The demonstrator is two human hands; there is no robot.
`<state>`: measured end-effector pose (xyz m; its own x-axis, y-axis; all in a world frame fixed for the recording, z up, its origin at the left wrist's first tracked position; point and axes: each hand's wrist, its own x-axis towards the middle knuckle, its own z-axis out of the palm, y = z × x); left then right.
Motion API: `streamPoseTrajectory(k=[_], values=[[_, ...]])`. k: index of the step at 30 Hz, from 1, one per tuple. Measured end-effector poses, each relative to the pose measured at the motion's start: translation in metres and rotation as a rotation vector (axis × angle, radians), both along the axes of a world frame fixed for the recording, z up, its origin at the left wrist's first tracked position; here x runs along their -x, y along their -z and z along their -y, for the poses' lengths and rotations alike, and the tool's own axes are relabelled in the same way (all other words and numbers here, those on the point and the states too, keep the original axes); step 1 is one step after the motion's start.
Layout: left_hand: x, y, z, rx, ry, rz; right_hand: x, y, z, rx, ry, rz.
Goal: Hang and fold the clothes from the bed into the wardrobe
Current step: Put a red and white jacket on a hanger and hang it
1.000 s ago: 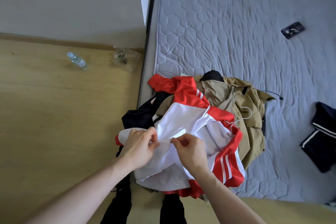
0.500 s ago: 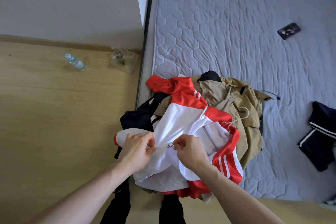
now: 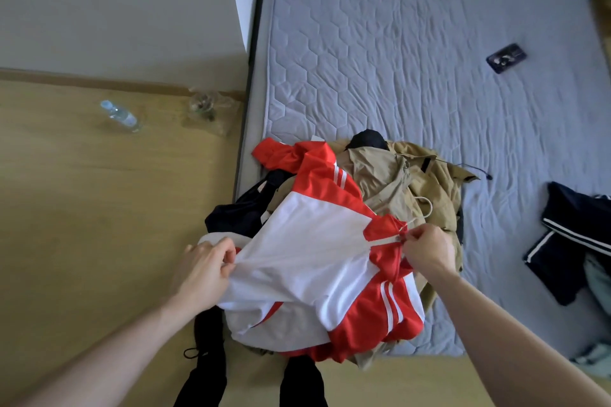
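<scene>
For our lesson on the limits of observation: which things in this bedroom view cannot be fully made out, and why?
- Wardrobe: nowhere in the head view.
- White plastic hanger: only its hook shows; the red-and-white zip jacket covers the rest.
- Black garment: mostly buried under the jacket.
- Navy white-striped clothing: cut off by the right edge.
- Dark phone: too small for detail.

Our two bare forearms reach in from the near edge, one from each lower corner. Our left hand [image 3: 205, 269] has its fingers curled and thumb pinched against them, knuckles facing up. Our right hand [image 3: 429, 249], well apart on the right, is curled too, fingertips pinching toward the left.
</scene>
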<state>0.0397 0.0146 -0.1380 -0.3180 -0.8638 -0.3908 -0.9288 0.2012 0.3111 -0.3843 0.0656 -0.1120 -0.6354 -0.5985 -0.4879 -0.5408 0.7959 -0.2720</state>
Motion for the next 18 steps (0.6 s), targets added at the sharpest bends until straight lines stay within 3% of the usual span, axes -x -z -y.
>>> streamPoseTrajectory(k=[5, 9, 15, 18], values=[[0.013, 0.008, -0.001, -0.163, -0.079, -0.102, 0.016, 0.023, -0.033, -0.004, 0.177, 0.173], [0.027, 0.006, -0.006, -0.154, -0.043, -0.137, 0.009, 0.043, -0.06, -0.11, 0.313, 0.304], [0.06, -0.018, -0.003, -0.104, 0.008, -0.18, -0.002, 0.051, -0.072, -0.109, 0.214, 0.358], [0.073, -0.035, 0.001, -0.097, 0.002, -0.213, -0.014, 0.036, -0.067, 0.066, 0.186, 0.358]])
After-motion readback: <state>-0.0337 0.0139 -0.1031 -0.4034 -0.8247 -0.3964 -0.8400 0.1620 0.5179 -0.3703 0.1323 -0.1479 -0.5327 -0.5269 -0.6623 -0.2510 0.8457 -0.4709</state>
